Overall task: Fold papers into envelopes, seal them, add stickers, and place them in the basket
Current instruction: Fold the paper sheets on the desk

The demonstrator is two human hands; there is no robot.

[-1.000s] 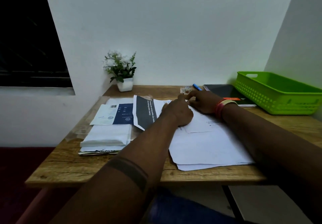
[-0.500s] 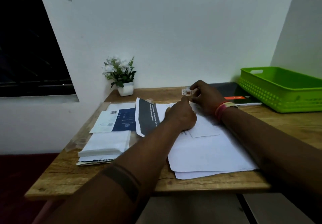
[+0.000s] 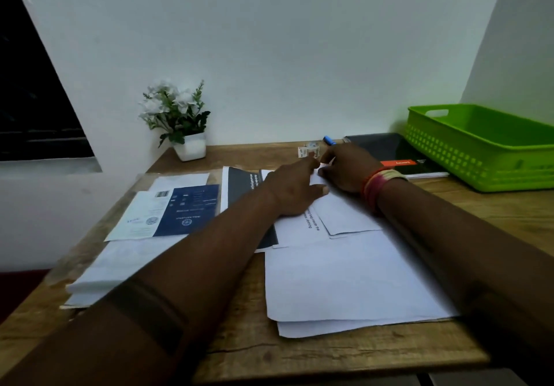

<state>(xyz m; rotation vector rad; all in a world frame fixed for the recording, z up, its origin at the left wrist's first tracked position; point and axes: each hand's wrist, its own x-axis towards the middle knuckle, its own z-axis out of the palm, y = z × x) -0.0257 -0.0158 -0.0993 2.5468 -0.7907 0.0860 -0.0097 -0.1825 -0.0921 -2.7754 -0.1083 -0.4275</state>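
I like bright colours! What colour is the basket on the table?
Bright green, with little holes in its side. The basket shows best in the head view, far right.

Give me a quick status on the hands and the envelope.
Both hands on folded white paper envelope, far edge. Grip unclear. Small sticker sheet just beyond. Green plastic basket unobstructed.

The table (image 3: pixel 299 352) bears paper sheets (image 3: pixel 353 280) at centre. A booklet (image 3: pixel 168 211) lies at nine o'clock, a plant (image 3: pixel 180 118) at eleven, stickers (image 3: pixel 308 149) at twelve, a basket (image 3: pixel 479 148) at two, a notebook (image 3: pixel 395 151) just left of it.
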